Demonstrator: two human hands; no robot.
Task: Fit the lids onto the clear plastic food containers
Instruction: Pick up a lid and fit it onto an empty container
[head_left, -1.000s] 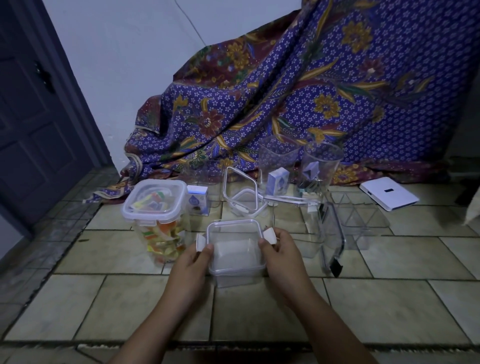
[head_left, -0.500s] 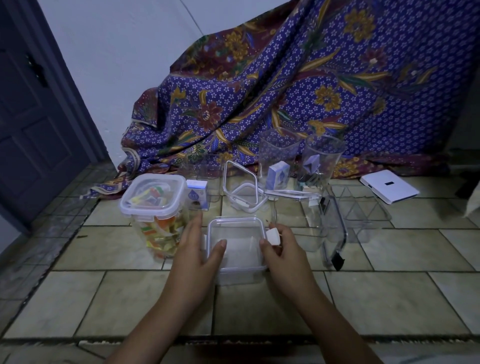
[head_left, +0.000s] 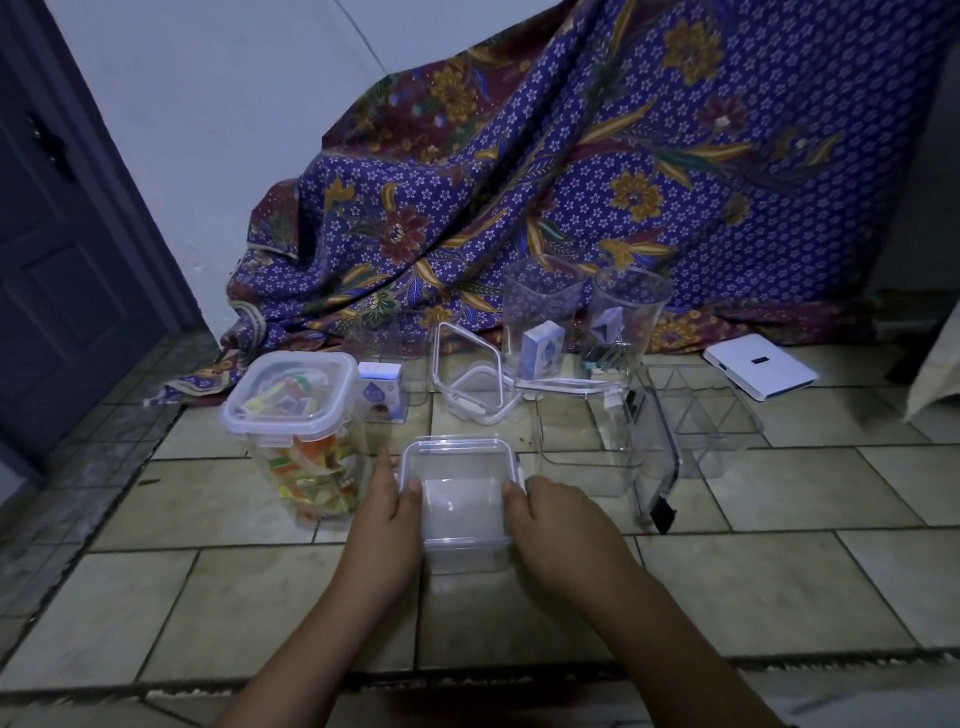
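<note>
A small clear square container with its lid on top stands on the tiled floor in front of me. My left hand grips its left side, thumb on the lid. My right hand grips the right side, thumb on the lid, fingers over the right clip. To the left stands a taller lidded container full of colourful pieces. Behind lie loose lids, two tall open clear containers and a low divided clear tray.
A black-rimmed lid leans upright against a clear box right of my hands. Small blue-white cartons stand among the containers. A white flat box lies far right. Patterned purple cloth drapes behind; a dark door is at left.
The right clip flap, which stood up beside my right hand, is now folded down. My left hand has closed in against the container's left side.
</note>
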